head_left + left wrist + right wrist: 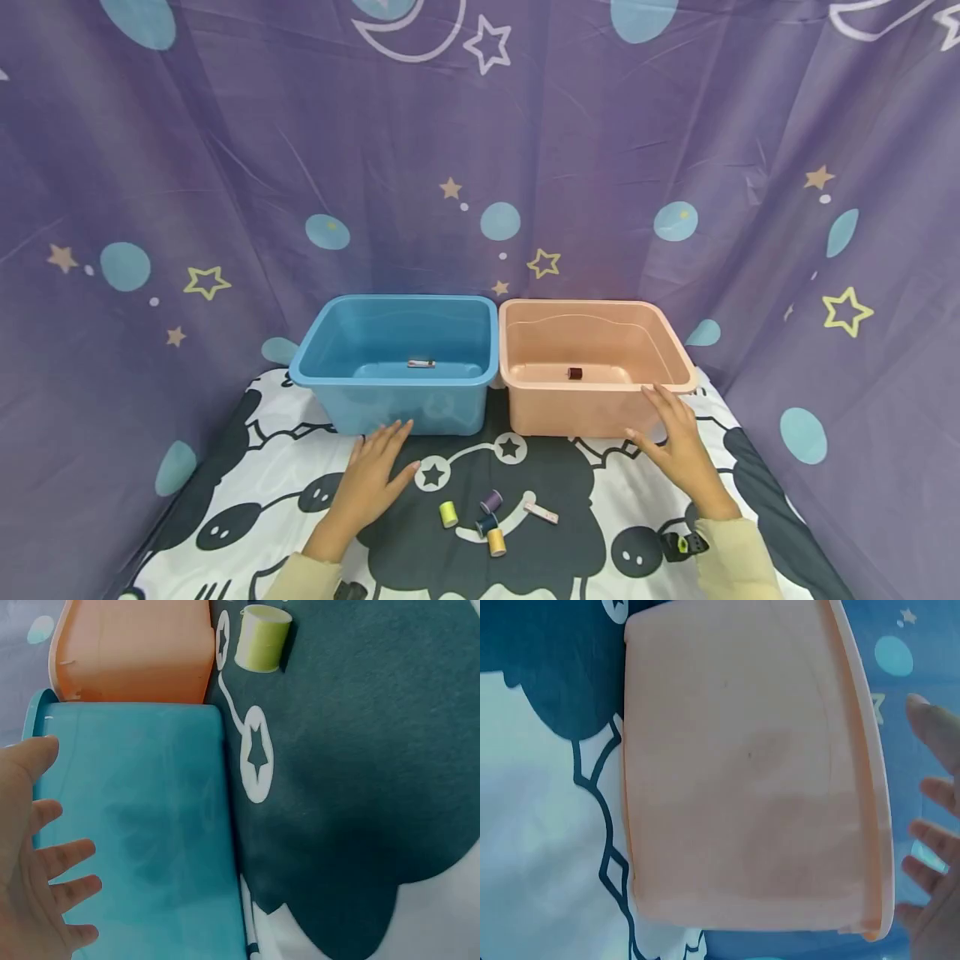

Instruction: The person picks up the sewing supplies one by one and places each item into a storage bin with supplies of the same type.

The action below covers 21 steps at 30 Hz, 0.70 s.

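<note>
My left hand [375, 481] is held with fingers spread in front of the blue bin [405, 408], holding nothing. Before the peach bin [577, 412], near its right front corner, my right hand [678, 446] also has its fingers extended and holds nothing. Between the hands lie a yellow-green thread spool [448, 514], a purple spool [491, 501], a dark blue spool [487, 523], an orange-yellow spool [497, 542] and a small pale strip-like piece [542, 512]. One small pale piece [421, 363] is inside the blue bin; a dark brown spool [575, 373] lies inside the peach bin.
The bins stand side by side at the back of a patterned cloth [420, 567] in black and white. Behind them hangs a purple curtain [405, 167] with stars and dots. A dark device [684, 546] is strapped at the right wrist.
</note>
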{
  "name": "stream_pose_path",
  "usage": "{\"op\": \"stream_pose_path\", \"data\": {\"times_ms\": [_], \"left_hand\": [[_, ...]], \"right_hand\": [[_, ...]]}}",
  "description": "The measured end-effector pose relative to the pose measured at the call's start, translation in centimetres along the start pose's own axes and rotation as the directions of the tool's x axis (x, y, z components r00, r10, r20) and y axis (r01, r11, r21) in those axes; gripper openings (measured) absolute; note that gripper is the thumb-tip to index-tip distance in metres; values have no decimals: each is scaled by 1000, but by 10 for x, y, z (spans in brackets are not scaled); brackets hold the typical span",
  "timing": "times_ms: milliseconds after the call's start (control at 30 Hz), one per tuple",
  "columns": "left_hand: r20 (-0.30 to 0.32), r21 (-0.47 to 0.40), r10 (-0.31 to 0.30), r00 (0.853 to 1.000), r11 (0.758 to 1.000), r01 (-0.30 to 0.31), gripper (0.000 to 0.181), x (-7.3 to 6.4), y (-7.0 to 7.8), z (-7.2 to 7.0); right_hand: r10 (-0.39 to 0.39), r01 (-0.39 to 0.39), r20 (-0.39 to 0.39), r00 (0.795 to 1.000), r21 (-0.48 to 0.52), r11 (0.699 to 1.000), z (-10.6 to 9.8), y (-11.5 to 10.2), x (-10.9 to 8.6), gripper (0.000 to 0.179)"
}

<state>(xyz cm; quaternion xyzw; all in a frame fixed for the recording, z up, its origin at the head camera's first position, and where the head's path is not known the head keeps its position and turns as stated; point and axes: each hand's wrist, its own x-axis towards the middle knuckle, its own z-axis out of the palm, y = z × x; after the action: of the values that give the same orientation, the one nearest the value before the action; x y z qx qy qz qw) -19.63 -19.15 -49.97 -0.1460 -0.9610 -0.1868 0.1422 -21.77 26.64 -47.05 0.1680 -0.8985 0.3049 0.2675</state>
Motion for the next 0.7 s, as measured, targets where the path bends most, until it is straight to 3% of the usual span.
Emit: {"op": "stream_pose_path", "data": {"times_ms": [200,367,700], "left_hand": [[20,-31,-23,1000,999,24,65,-1,-2,4],[7,-81,-7,1000,997,7,63,-1,-2,4],[-1,-123,31,1000,992,-31,59,-4,0,10]], "right_hand": [[-1,3,-39,999,32,999,-3,11,8,67],[-29,32,-59,998,47,998,-6,15,14,65],[28,-27,-3,1000,79,996,-11,22,21,54]]}}
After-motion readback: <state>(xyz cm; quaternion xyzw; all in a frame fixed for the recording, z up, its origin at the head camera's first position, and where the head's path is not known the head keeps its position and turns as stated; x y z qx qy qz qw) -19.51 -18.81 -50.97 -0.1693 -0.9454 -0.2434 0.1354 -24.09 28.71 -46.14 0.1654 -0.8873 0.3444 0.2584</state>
